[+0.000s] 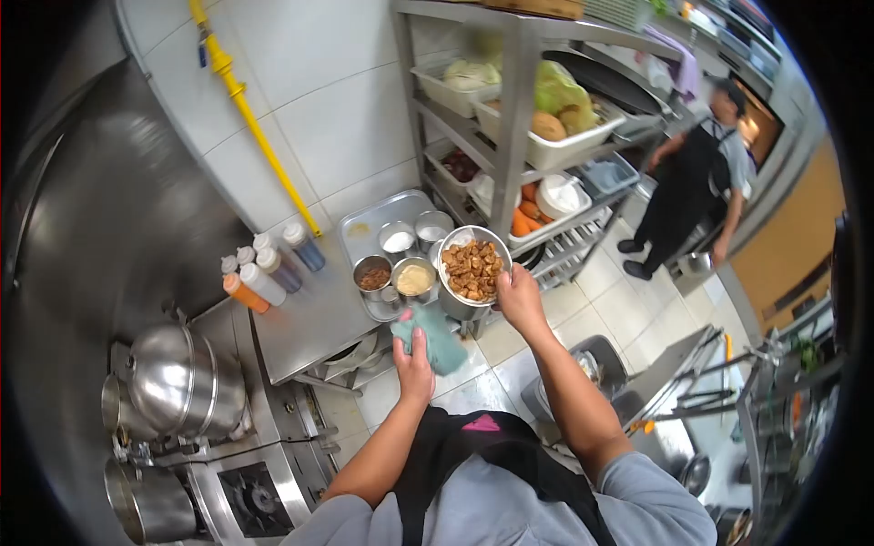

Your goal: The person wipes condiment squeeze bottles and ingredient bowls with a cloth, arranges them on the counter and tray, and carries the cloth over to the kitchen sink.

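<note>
My right hand [519,296] grips the rim of a metal pot [466,308] filled with browned, chopped pieces of food [473,270]. In my left hand [415,364] is a green cloth [435,341], hanging just below and left of the pot. Behind them, a metal tray [362,227] bears several small metal containers. One holds a pale tan powder [415,279], another a brown, crumbly seasoning [372,272], and a third a white powder [398,241].
Squeeze bottles [264,284] stand on the steel counter [296,337] at left. A shelf rack [514,127] with food bins rises behind the pot. Large steel pots [187,378] and a gas burner [253,491] are lower left. A bin [592,341] sits at right; a co-worker [696,173] stands beyond.
</note>
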Available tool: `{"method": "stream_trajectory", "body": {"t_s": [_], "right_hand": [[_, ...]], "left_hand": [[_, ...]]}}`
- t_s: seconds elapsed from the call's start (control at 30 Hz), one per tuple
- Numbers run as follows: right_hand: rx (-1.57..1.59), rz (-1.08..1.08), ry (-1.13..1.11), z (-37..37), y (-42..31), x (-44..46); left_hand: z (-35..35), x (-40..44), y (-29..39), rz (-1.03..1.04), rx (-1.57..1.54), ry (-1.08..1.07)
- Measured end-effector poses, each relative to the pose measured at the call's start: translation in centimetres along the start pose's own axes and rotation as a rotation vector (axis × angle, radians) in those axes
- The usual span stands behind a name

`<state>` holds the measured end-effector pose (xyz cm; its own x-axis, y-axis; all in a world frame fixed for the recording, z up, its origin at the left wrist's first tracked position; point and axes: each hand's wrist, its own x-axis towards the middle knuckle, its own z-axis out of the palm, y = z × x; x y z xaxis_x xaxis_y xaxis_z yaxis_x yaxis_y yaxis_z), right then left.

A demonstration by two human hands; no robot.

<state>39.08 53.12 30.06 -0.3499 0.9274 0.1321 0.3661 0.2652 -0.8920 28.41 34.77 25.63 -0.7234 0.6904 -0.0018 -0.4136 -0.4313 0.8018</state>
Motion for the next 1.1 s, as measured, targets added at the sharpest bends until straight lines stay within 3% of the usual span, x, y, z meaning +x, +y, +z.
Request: {"method": "stream_trajectory", "body": {"t_s": [0.03,0.1,0.13,0.23,0.3,0.33,0.37,0.43,0.47,0.5,0.57,0.6,0.63,0.7,0.73,0.77,0.83,0.97,1.03,1.1], "right_hand": [[-0.007,-0.032,0.045,-0.5,0.2,-1.0],[-0.058,-0.010,0.074,-1.4,-1.6,-3.5],[-0.088,-0.077,0.136,-1.8,-2.2,-4.4],[-0.122,-0.081,0.269,-3.4,-2.9,-5.7],[-0.103,0.000,0.289,-4.3,-2.8,-6.3],[-0.038,0.014,0.317,-4.4,-2.3,-6.4],[-0.049,0.031,0.358,-4.9,-2.2,-7.1],[-0.065,0.060,0.471,-5.9,-2.2,-8.5],[-0.122,0.024,0.528,-6.2,-1.8,-9.4],[-0.133,0.044,0.559,-6.3,-1.7,-10.4],[-0.181,0.032,0.601,-5.5,-1.6,-12.5],[-0.285,-0.015,0.681,-5.1,-1.5,-13.3],[-0.295,0.006,0.692,-5.2,-1.3,-14.1],[-0.284,0.116,0.704,-6.0,-1.2,-15.5],[-0.230,0.203,0.677,-6.4,-0.9,-16.2],[-0.241,0.219,0.695,-6.8,-0.4,-17.2],[-0.222,0.161,0.774,-8.3,1.2,-18.9],[-0.318,0.226,0.839,-10.5,3.7,-24.0],[-0.291,0.227,0.808,-10.2,5.1,-26.5],[-0.317,0.166,0.821,-11.3,4.0,-29.0]], "left_hand": [[0.0,0.5,-1.4,-0.014,0.004,-0.021],[0.0,1.5,-5.8,0.323,0.531,-0.141],[0.9,0.7,-6.1,0.320,0.529,-0.168],[3.9,-3.2,-6.6,-0.243,0.577,-0.086],[3.7,-5.9,-9.0,-0.194,0.565,-0.395],[3.7,-7.0,-10.4,-0.386,0.222,-0.400],[4.0,-7.1,-9.2,-0.407,0.221,-0.440],[4.0,-6.0,-5.0,-0.807,-0.197,-0.214],[3.0,-5.0,-4.4,-0.856,-0.393,-0.283],[3.4,-4.7,-3.7,-0.888,-0.384,-0.304],[4.3,-4.5,-2.7,-0.747,-0.401,-0.410],[5.3,-5.6,-3.2,-0.660,-0.222,-0.262],[4.8,-6.8,-4.4,-0.684,-0.217,-0.268],[3.0,-8.4,-8.4,-0.805,0.236,-0.492],[2.4,-9.7,-10.0,-0.914,0.262,-0.609],[1.7,-11.4,-10.7,-0.977,0.173,-0.676],[1.3,-13.4,-7.9,-0.939,0.090,-0.578],[1.1,-13.8,-6.3,-0.600,-0.028,-0.478],[3.3,-14.9,-7.4,-0.525,0.021,-0.570],[5.6,-16.5,-8.6,-0.676,-0.061,-0.545]]}}
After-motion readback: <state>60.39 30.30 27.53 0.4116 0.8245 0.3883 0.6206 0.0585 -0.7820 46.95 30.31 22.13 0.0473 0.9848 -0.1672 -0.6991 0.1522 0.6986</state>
